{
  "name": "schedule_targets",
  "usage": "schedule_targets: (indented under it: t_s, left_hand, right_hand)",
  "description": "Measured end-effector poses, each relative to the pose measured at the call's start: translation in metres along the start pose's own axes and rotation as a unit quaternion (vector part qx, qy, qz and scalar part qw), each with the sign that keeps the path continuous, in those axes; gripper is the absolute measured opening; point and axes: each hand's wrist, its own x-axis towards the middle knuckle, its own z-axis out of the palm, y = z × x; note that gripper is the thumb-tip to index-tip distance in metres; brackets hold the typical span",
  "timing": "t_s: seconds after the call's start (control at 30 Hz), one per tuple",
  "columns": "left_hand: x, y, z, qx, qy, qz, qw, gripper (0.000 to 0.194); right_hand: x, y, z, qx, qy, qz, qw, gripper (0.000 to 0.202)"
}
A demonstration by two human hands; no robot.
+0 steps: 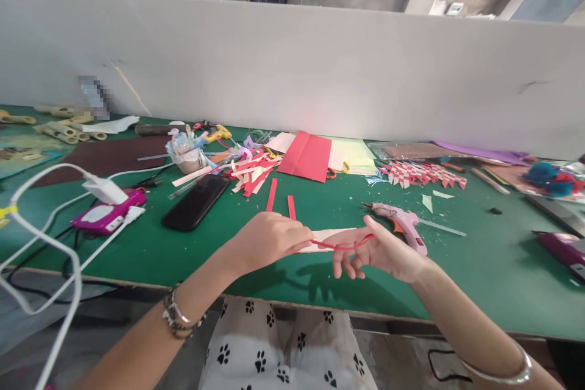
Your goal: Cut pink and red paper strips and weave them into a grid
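My left hand [269, 239] and my right hand [379, 251] are held above the near edge of the green table [479, 280]. Between them stretches a thin red paper strip [342, 245], pinched at each end by one hand. A pale pink paper strip [326, 236] runs along it, held in the left fingers. Two loose red strips [280, 198] lie on the table just beyond my left hand. A pink glue gun [402, 222] lies right behind my right hand.
A black phone [195, 203] lies left of centre. A white charger and cables [103, 190] sit on a magenta device at left. Cut red and pink strips [251, 172], a red folded sheet [307, 156], a woven red-white piece [420, 174] and pompoms [551, 178] lie further back.
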Motion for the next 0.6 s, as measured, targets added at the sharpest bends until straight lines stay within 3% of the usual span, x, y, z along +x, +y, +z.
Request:
schedule_targets:
  t_s: [0.17, 0.3, 0.37, 0.43, 0.53, 0.6]
  left_hand:
    - [0.003, -0.006, 0.007, 0.160, 0.031, 0.088, 0.983, 0.024]
    - [0.004, -0.010, 0.009, 0.179, 0.073, 0.104, 0.976, 0.026]
    - [0.004, -0.011, 0.012, 0.161, 0.082, 0.095, 0.979, 0.026]
    - [0.006, -0.010, 0.015, 0.148, 0.093, 0.092, 0.980, 0.026]
    - [0.011, -0.007, 0.022, 0.152, 0.116, 0.108, 0.976, 0.026]
    - [0.015, -0.005, 0.026, 0.152, 0.123, 0.117, 0.974, 0.026]
  right_hand:
    - [-0.005, 0.007, -0.001, 0.072, -0.026, 0.041, 0.996, 0.083]
    - [-0.015, 0.011, -0.002, 0.061, -0.112, 0.040, 0.991, 0.088]
    - [-0.016, 0.014, -0.001, 0.066, -0.118, 0.034, 0.990, 0.091]
    - [-0.013, 0.017, 0.003, 0.051, -0.032, 0.025, 0.998, 0.076]
    - [-0.004, 0.020, 0.010, -0.006, 0.125, 0.012, 0.992, 0.036]
    - [0.003, 0.021, 0.013, -0.022, 0.163, 0.004, 0.986, 0.027]
